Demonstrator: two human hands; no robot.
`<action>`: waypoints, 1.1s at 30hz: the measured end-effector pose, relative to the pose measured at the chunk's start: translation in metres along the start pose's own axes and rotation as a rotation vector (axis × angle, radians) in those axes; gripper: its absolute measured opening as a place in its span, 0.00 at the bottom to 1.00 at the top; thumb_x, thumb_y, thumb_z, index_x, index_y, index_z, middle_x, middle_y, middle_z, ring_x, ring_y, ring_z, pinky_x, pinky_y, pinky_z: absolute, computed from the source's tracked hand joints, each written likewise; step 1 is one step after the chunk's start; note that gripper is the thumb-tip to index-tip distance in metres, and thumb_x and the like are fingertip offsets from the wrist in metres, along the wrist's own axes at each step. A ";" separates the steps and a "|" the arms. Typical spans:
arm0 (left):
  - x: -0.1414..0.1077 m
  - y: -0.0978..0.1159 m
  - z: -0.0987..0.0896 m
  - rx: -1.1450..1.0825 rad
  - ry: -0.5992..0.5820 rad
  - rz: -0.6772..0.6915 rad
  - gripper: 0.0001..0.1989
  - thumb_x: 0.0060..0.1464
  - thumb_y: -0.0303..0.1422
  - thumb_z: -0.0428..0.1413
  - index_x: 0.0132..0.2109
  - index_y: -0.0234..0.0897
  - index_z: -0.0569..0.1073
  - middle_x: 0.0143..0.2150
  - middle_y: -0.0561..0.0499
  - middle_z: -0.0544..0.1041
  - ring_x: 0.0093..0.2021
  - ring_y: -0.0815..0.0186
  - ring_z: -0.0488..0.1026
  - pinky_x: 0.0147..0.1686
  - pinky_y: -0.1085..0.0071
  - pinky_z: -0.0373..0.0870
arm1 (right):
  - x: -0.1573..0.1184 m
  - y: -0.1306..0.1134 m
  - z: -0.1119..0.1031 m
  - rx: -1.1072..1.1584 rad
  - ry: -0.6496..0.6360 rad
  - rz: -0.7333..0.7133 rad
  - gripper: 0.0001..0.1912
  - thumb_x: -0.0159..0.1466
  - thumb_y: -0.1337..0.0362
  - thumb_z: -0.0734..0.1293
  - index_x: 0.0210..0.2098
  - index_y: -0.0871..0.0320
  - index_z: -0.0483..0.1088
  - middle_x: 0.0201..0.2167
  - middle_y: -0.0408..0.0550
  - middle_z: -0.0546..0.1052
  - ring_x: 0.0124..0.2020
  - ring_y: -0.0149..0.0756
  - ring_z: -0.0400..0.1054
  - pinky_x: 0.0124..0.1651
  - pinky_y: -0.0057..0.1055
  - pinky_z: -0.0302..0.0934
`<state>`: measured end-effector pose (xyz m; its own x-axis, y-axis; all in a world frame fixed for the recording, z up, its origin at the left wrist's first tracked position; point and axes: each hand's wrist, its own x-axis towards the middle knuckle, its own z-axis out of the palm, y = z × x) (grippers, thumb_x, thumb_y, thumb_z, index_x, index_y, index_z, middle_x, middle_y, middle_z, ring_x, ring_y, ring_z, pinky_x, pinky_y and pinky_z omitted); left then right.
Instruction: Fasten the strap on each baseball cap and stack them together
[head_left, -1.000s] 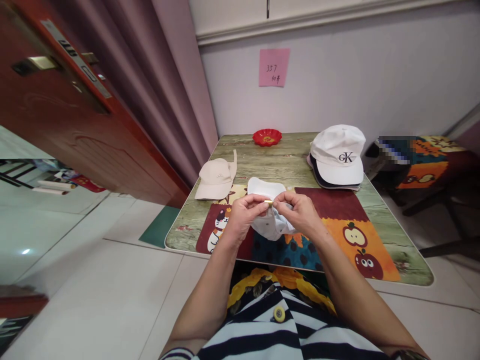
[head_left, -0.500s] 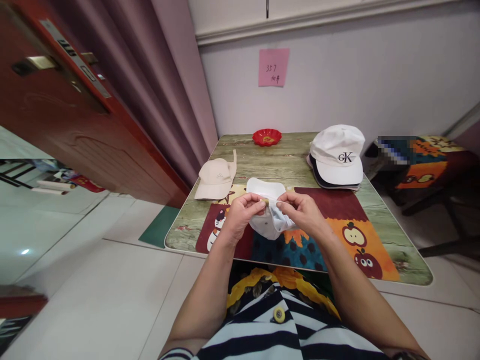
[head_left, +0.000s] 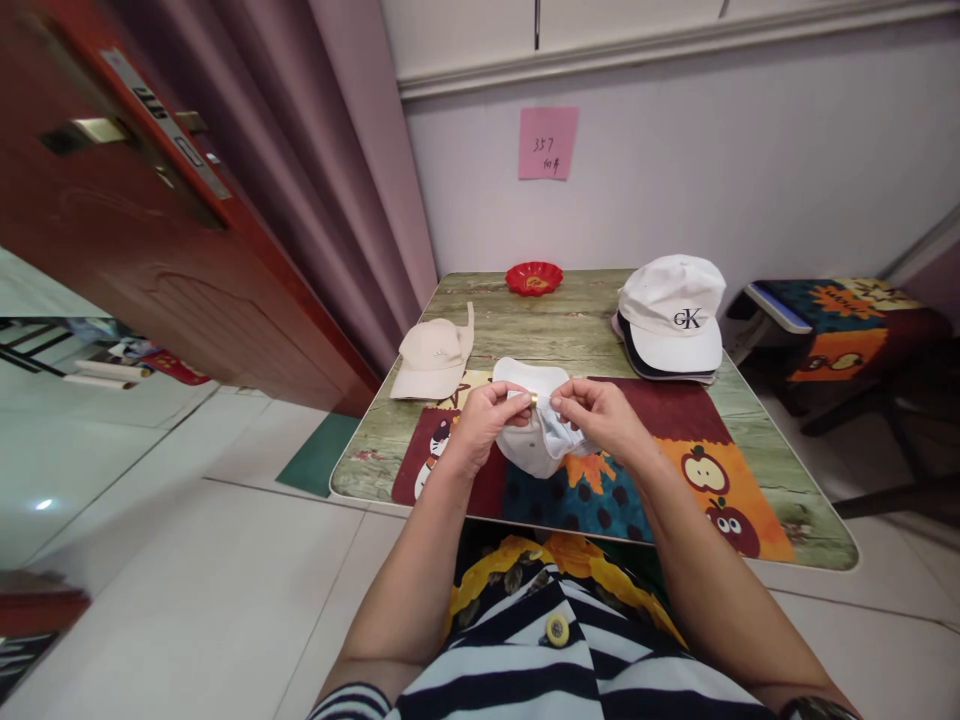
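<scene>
A white baseball cap point(head_left: 531, 455) lies before me on a patterned mat, its brim pointing away and its back strap facing me. The gold-coloured strap buckle point(head_left: 534, 399) is pinched between the thumb and fingers of my left hand point(head_left: 491, 422). On the other side, my right hand point(head_left: 596, 412) pinches the end of the cap strap. To the left sits a beige cap point(head_left: 429, 360) with its strap sticking up. At the right, a white cap with dark letters point(head_left: 675, 312) rests on top of a stack of other caps, mostly hidden below it.
A red scalloped dish point(head_left: 534, 279) stands at the back of the wood-patterned table point(head_left: 525, 325). The colourful mat point(head_left: 720, 520) covers the near part. An open red-brown door point(head_left: 225, 290) and a curtain are at left; a stool point(head_left: 847, 320) stands right.
Both hands stay at the cap strap with only small finger movements; the buckle shows a little more plainly. The view has shifted slightly.
</scene>
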<state>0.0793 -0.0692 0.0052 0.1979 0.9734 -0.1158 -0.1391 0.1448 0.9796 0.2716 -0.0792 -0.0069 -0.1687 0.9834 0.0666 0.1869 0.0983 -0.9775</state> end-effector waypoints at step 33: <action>0.081 0.081 -0.023 0.301 -0.204 0.392 0.17 0.50 0.42 0.66 0.40 0.34 0.77 0.32 0.51 0.76 0.28 0.72 0.70 0.31 0.75 0.69 | 0.072 -0.038 -0.043 -0.184 0.263 -0.412 0.15 0.65 0.52 0.66 0.34 0.57 0.74 0.26 0.42 0.71 0.28 0.32 0.61 0.31 0.28 0.54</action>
<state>0.0620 0.0250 0.0714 0.3756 0.8856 0.2731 0.0380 -0.3091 0.9503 0.2935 -0.0056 0.0437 -0.0196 0.8601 0.5097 0.3277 0.4872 -0.8095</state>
